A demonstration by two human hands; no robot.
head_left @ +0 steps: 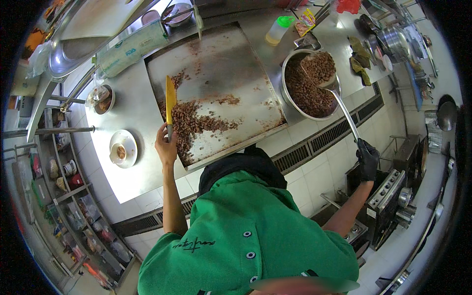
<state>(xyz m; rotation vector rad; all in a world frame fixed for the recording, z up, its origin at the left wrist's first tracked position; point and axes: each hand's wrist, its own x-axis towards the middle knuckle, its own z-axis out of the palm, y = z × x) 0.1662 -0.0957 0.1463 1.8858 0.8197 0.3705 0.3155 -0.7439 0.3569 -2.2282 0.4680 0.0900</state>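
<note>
My bare left hand [165, 145] is closed around the dark handle of a knife [171, 101] with a long, yellow-looking blade. The blade points away from me, over a pile of browned chopped meat [187, 125] on the left side of a flat steel griddle [223, 69]. In a black glove, my right hand [368, 160] grips the end of a long-handled metal ladle [347, 114]. The ladle's bowl is full of the same meat and rests in or just over a round steel pot [284, 88], also filled with meat, right of the griddle.
Left of the griddle stand a white plate with a small cup [129, 156] and a bowl with a plastic bag [109, 105]. Behind lies a plastic-wrapped roll [132, 49]. A green-capped bottle [278, 32] and dark green leaves [360, 59] sit farther right. A stove [386, 196] stands at lower right.
</note>
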